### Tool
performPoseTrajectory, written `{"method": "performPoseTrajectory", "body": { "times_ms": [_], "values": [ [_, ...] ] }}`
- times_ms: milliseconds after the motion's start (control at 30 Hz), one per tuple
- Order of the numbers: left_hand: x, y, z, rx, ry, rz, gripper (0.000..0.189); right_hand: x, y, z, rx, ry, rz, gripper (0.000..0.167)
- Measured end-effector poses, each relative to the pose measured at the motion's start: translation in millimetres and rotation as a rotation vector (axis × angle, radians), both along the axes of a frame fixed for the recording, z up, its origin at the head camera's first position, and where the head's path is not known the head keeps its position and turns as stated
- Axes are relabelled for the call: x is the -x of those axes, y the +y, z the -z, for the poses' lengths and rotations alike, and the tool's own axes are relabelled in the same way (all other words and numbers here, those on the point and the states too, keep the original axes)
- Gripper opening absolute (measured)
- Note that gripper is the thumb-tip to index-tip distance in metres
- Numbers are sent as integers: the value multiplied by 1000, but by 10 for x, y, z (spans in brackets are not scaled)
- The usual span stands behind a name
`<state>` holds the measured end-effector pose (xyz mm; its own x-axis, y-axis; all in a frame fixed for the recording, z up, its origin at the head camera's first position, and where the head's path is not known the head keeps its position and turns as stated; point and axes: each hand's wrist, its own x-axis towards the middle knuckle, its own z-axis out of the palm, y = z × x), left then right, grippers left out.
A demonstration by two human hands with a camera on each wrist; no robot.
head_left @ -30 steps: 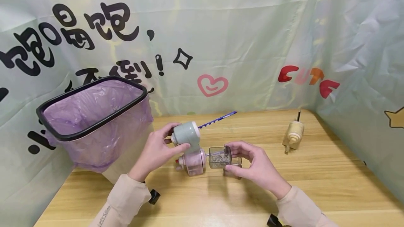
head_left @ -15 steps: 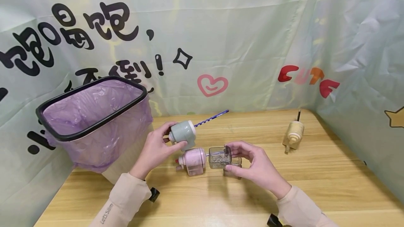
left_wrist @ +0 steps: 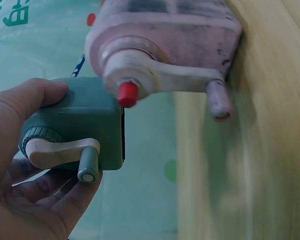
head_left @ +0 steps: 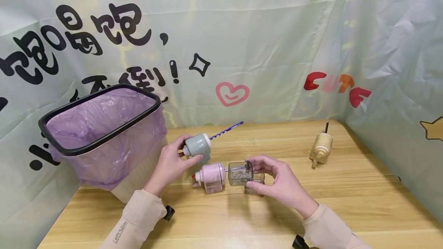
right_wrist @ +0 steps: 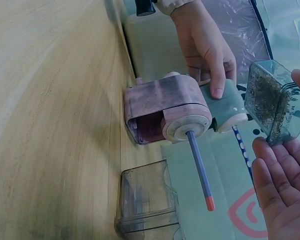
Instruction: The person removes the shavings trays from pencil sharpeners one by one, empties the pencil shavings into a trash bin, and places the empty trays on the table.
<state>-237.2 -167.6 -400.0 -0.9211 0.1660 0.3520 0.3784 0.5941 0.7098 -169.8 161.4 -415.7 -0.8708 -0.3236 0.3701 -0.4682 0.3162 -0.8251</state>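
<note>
My left hand grips a grey-green crank pencil sharpener, with a blue patterned pencil sticking out of its front. Its crank faces the left wrist camera. Close in front, a pink crank pencil sharpener stands on the table; a pencil is in its front hole, and its drawer slot gapes. In my right hand, a clear drawer is held between thumb and fingers, with grey pencil shavings inside. A second clear drawer lies on the table beneath it.
To the left stands a waste bin with a purple liner and black rim. A yellow pencil sharpener holding a dark pencil is at the back right. A printed cloth hangs behind the wooden table.
My left hand has drawn the grey-green sharpener left, away from above the pink one, and its pencil shifted along. My right hand and the drawer stay nearly in place.
</note>
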Motion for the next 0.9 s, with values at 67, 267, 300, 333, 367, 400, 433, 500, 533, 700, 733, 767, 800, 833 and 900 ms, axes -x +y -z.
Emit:
{"method": "performPoseTrajectory", "body": {
  "times_ms": [67,267,300,333,367,400,433,500,533,700,733,767,800,833,900],
  "values": [
    [15,-7,23,12,2,-12,62,0,2,3,0,-2,1,53],
    [72,-29,110,42,-3,-43,60,-3,9,8,-1,-3,1,52],
    [82,-32,124,45,-7,-46,60,-4,10,8,-1,-3,0,52],
    [89,-36,137,47,-13,-49,60,-4,11,8,0,-3,0,52],
    [96,-38,148,49,-20,-50,60,-5,11,8,0,-2,1,52],
    [105,-42,160,53,-26,-53,60,-4,11,8,0,-2,1,52],
    [111,-46,171,57,-31,-57,61,-4,11,7,0,-1,1,52],
    [124,-52,194,69,-36,-64,61,-3,10,6,-2,-1,3,52],
    [131,-56,205,74,-38,-66,61,-3,9,6,-3,-2,4,52],
    [157,-68,264,110,-35,-72,62,-2,6,4,-2,-4,-3,52],
    [162,-69,276,116,-35,-72,62,-1,5,3,-2,-4,-5,52],
    [167,-71,288,123,-33,-73,63,-1,4,2,-1,-4,-7,52],
    [174,-72,303,131,-31,-73,63,0,3,2,0,-5,-9,52],
    [181,-73,317,137,-30,-73,63,0,2,1,1,-6,-10,52],
    [189,-71,340,141,-30,-69,62,1,0,0,1,-8,-14,51]
  ]
}}
